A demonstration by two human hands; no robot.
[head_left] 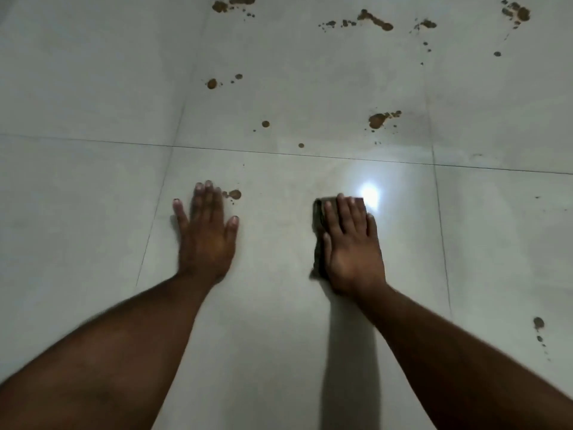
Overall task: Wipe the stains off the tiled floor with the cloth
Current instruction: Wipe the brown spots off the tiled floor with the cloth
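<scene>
With flat, straight fingers the right hand (352, 243) presses the cloth (319, 212) beneath it, while the left hand (206, 231) lies splayed on the floor (93, 187), likely to smear the stain (234, 194) just beside its fingertips.

Two hands, left hand (206, 234) and right hand (353, 246), lie on the floor (93, 197). One cloth (319, 212) sits under the right hand. About ten brown stain patches (379, 119) lie mostly beyond the cloth.

No readable text anywhere.
</scene>
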